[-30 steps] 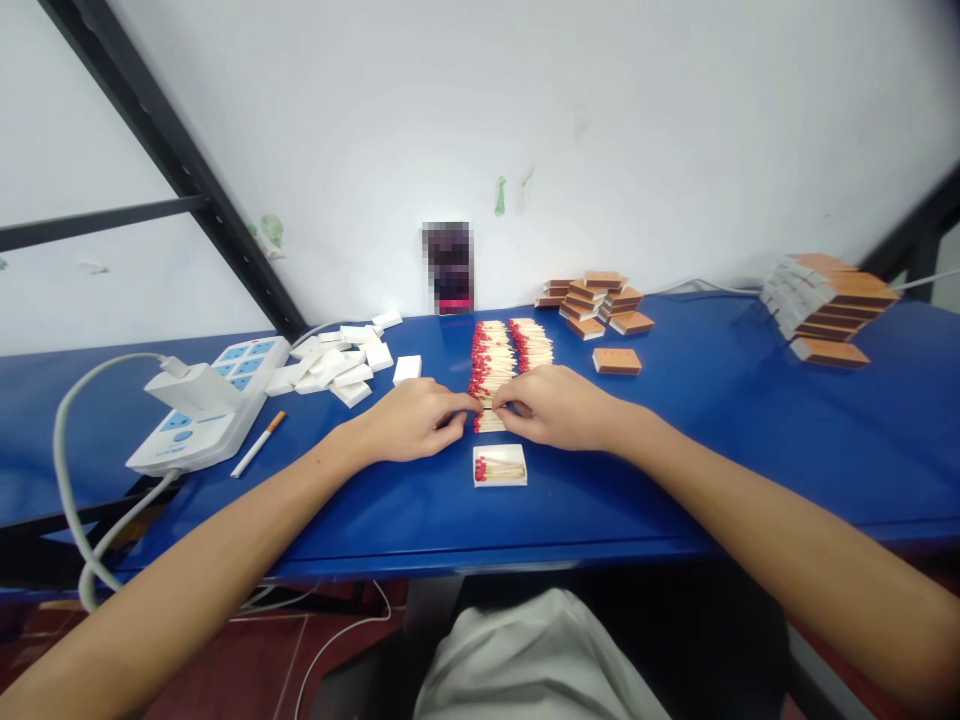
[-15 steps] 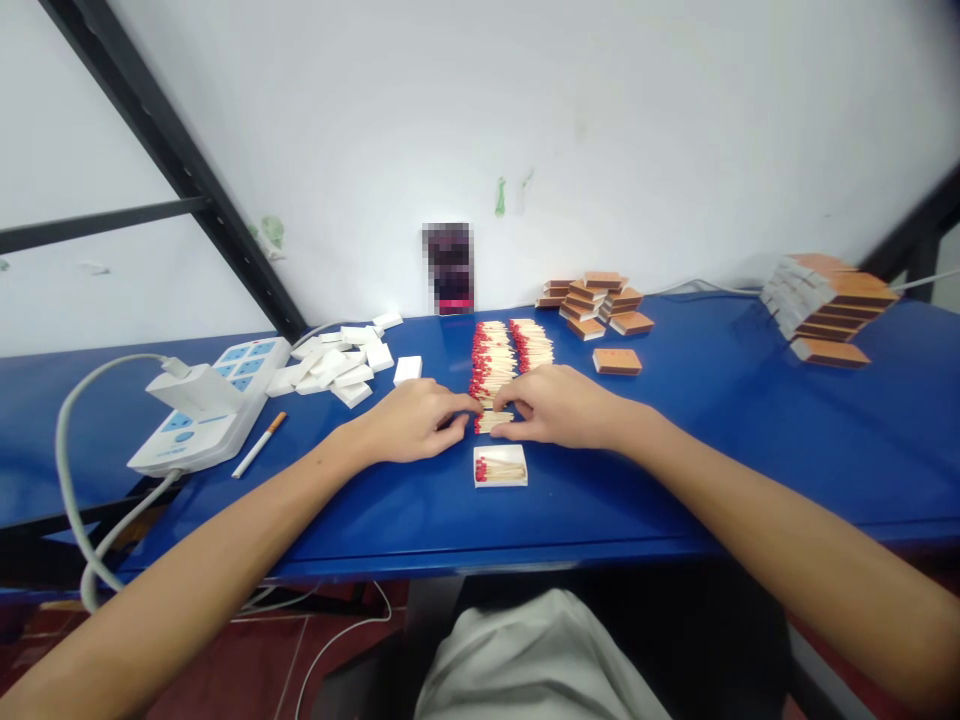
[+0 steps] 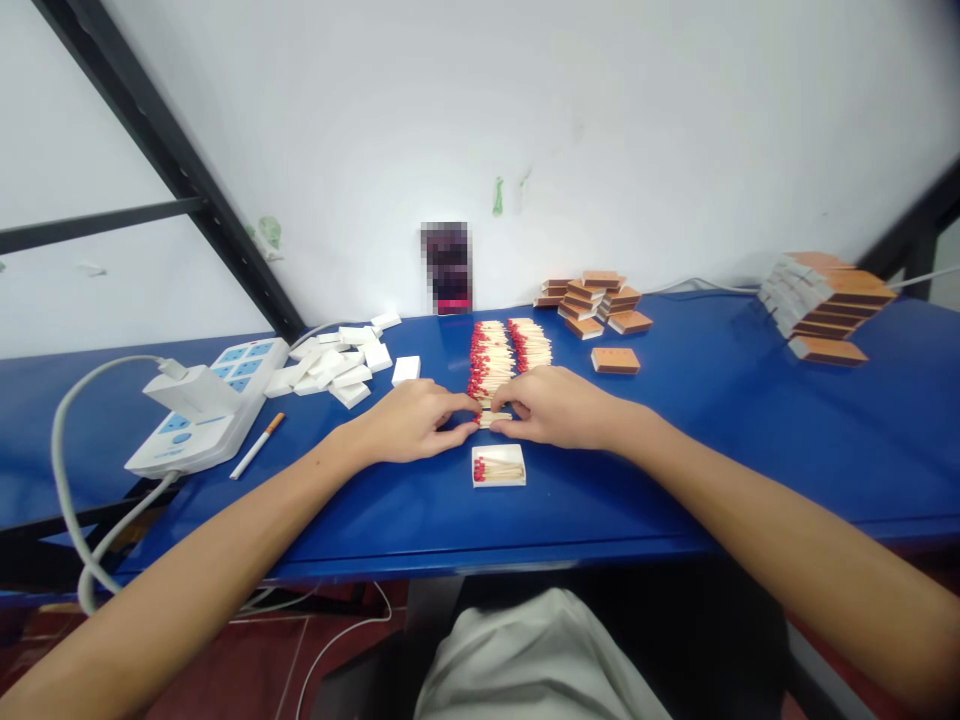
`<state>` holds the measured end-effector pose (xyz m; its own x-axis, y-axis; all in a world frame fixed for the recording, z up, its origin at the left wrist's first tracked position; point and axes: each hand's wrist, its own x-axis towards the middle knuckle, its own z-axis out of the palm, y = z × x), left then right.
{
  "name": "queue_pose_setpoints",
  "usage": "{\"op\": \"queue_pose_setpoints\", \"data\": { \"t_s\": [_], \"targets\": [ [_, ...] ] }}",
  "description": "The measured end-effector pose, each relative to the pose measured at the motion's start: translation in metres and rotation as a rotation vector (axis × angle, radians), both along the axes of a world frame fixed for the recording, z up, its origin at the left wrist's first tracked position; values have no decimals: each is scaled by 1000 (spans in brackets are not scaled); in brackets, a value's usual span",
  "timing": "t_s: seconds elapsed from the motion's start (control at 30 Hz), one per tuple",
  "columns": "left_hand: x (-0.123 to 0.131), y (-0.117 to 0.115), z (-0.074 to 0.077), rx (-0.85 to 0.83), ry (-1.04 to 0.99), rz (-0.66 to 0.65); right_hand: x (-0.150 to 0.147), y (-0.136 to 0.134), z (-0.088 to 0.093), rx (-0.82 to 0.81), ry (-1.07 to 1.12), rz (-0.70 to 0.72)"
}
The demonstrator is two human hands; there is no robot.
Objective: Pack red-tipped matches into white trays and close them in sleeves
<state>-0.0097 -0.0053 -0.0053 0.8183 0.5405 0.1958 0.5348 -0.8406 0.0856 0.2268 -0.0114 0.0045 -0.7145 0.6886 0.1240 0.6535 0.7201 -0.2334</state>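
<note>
Both hands meet at the near end of a long row of red-tipped matches (image 3: pixel 491 362) on the blue table (image 3: pixel 675 470). My left hand (image 3: pixel 412 420) pinches a small bundle of matches (image 3: pixel 495 417) from the left. From the right, my right hand (image 3: pixel 555 405) pinches the same bundle. An open white matchbox tray (image 3: pixel 499 465) with some matches in it lies just in front of the hands. A second row of matches (image 3: pixel 531 342) lies beside the first.
A heap of empty white trays (image 3: pixel 337 360) lies at the left, with a power strip (image 3: pixel 206 405) and a cigarette (image 3: pixel 257 445) beyond. Orange matchbox sleeves (image 3: pixel 596 300) are piled behind, one single (image 3: pixel 615 360), and a bigger stack (image 3: pixel 825 300) at far right.
The small bundle between my fingers has been drawn slightly away from the row and squeezed together. Both hands stay almost where they were.
</note>
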Motion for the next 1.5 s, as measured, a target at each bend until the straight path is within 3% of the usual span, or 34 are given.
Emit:
{"op": "queue_pose_setpoints", "data": {
  "t_s": [1.5],
  "targets": [
    [0,1,-4,-54,-4,15,-1,0,-3,17,23,42]
  ]
}}
